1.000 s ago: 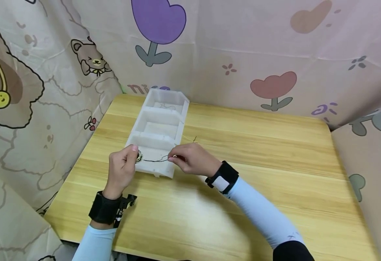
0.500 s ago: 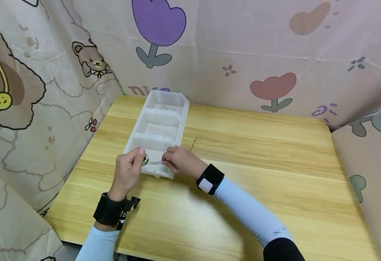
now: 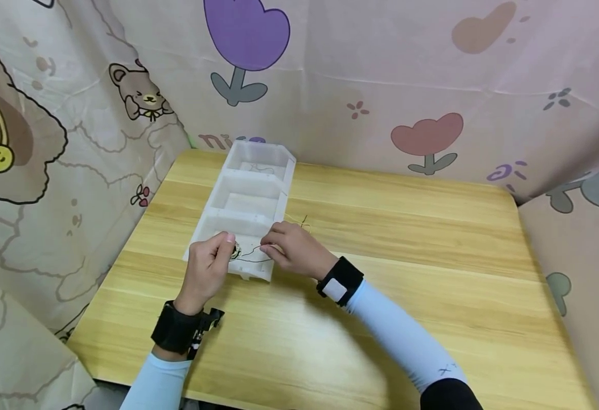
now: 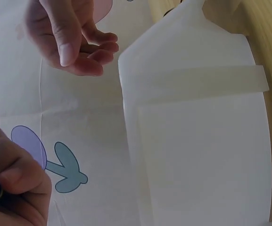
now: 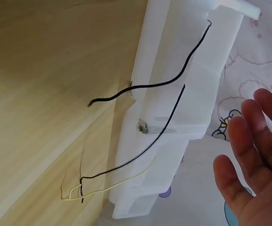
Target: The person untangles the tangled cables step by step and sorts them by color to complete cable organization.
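Note:
My left hand [image 3: 209,267] grips a small coil of thin wire [image 3: 235,250] between thumb and curled fingers, over the nearest compartment of a white plastic tray [image 3: 279,199]. Black wires [image 3: 252,261] stretch from the coil to my right hand [image 3: 296,247], whose thumb and index fingertips pinch one of them. Beyond that hand, loose black wire [image 5: 157,85] and a thin yellow wire [image 5: 112,189] hang past the tray's side. In the left wrist view, part of the coil shows inside the left fist [image 4: 20,176]. The right hand's other fingers [image 5: 242,136] are loosely bent.
The tray has three compartments in a row, and a fine thread [image 3: 261,168] lies in the farthest. It stands on a wooden table [image 3: 407,256]. A printed curtain [image 3: 340,62] borders the table at the back and sides.
My left hand has shifted right with the coil. My right hand moved left, then slightly back right. The black wires between the hands have spread apart and sag more.

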Motion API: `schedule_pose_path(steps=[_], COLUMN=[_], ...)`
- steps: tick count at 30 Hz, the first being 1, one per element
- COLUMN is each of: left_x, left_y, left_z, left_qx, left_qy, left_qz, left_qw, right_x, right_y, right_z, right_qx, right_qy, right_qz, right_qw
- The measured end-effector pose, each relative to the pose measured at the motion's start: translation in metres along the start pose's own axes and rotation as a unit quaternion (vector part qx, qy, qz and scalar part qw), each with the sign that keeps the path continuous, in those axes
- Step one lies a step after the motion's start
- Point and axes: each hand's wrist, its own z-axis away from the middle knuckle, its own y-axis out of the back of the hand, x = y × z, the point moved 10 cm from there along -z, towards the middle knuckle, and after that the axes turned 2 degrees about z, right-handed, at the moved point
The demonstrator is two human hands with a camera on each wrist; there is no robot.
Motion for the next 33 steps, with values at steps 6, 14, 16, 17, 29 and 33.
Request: schedule_pose_path(steps=[6, 14, 16, 17, 29, 33], left_x=[0.002, 0.004, 0.005, 0.006, 0.021, 0.031], left_y=[-0.005, -0.016, -0.019, -0.021, -0.055, -0.068], left_z=[-0.002, -0.007, -0.009, -0.010, -0.023, -0.028], left_qx=[-0.005, -0.019, -0.021, -0.023, -0.058, -0.073], left_qy=[-0.002, -0.001, -0.002, -0.003, -0.007, -0.015], left_qz=[0.006, 0.016, 0.018, 0.019, 0.047, 0.067], left_qw=[1.0000, 0.9997, 0.9996, 0.9995, 0.9972, 0.9949], right_x=[-0.001, -0.002, -0.002, -0.002, -0.018, -0.025], right_y=[0.005, 0.020, 0.024, 0.027, 0.072, 0.095], right_z=[0.004, 0.008, 0.010, 0.012, 0.031, 0.036], right_qx=[0.002, 0.016, 0.019, 0.021, 0.100, 0.144], right_qy=[-0.013, -0.021, -0.023, -0.024, -0.007, 0.000], right_qz=[-0.007, -0.008, -0.010, -0.011, -0.118, -0.131], right_qw=[0.9999, 0.9996, 0.9995, 0.9994, 0.9879, 0.9808])
